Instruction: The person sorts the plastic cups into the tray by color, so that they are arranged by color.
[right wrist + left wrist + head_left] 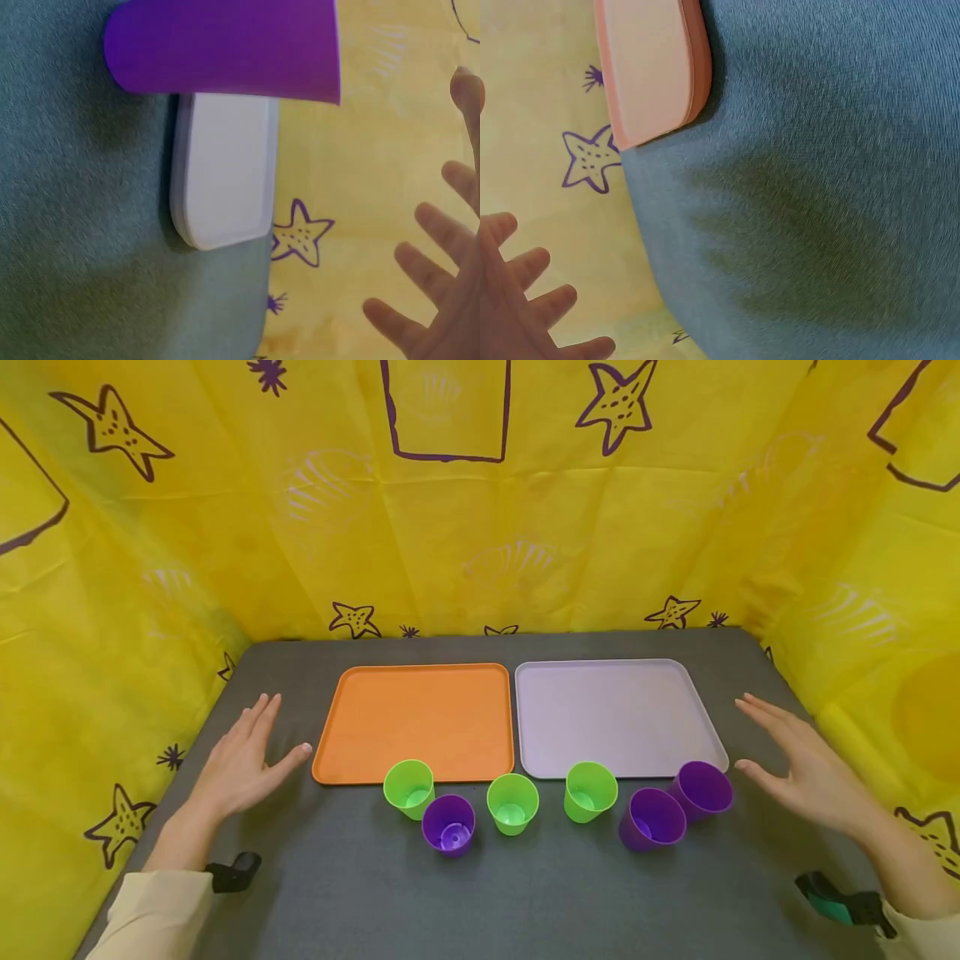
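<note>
My left hand (236,768) hovers left of an orange tray (420,722), fingers straight and thumb spread, touching nothing. On the far side, my right hand (806,768) is held likewise, beside the light purple tray (618,718) and nearest to a purple cup (703,789). A second purple cup (652,820) stands close against that one. Along the trays' front edges are three green cups, at the left (409,789), middle (513,803) and right (591,792). Another purple cup (449,825) sits between the left and middle green ones. All the cups stand mouth up.
A dark grey table (360,893) carries everything. Yellow cloth (480,527) with starfish drawings hangs behind it and at both sides. A black strap (234,872) is on the left wrist, and a black and green one (840,902) on the right.
</note>
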{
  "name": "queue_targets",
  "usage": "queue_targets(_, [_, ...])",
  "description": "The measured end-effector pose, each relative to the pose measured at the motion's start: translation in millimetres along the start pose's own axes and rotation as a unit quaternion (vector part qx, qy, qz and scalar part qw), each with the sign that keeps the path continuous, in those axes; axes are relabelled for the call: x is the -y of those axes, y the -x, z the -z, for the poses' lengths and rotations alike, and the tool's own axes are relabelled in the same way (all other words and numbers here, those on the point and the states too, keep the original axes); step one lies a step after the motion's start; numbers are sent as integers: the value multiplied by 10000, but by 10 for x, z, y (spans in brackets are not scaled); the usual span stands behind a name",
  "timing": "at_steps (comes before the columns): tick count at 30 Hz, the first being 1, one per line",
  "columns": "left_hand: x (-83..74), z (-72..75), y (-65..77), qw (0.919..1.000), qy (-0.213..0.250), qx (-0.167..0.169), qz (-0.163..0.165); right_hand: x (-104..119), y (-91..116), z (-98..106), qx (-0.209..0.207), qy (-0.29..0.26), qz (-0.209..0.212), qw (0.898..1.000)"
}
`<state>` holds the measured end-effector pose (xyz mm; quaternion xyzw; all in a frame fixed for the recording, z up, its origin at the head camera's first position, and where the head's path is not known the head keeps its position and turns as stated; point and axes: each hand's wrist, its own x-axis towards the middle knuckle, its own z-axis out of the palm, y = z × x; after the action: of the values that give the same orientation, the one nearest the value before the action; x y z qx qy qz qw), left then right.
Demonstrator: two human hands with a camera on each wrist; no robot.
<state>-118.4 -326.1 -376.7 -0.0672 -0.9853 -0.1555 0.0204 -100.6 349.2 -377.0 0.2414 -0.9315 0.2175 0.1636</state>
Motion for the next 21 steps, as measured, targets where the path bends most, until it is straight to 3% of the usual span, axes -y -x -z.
queue_targets(9, [39,-99,-22,9970,766,-123,80,145,51,-74,94,-310,157,9994])
queue_targets(16, [63,-195,-49,9921,1184,-66,412,266,97,-131,204,-607,-5,9979])
queue_targets(21, [28,-262,-73,9884,1397,-278,522,281,143,-195,229,-757,70,9968])
